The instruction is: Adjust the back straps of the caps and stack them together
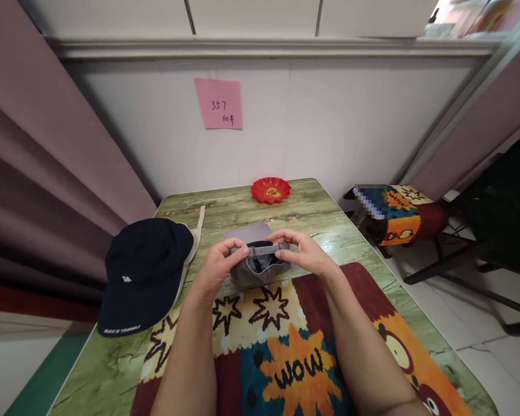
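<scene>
A grey cap (pixel 247 274) rests on the table, its back opening and adjusting strap facing me. My left hand (pixel 223 257) pinches the left part of the strap near a small metal buckle. On the other side, my right hand (pixel 301 249) grips the strap's right end between thumb and fingers. The strap is stretched between both hands above the cap's opening. Left of my arms lies a navy cap (pixel 149 260) with a small white emblem and white lettering along its brim; its pale strap sticks up at the back.
Behind the grey cap, a red scalloped plate (pixel 271 190) sits near the table's far edge. A colourful mat (pixel 281 346) covers the front of the green wood-patterned table (pixel 190 199). A pink note (pixel 220 104) hangs on the white wall. Dark chair legs (pixel 468 289) stand at right.
</scene>
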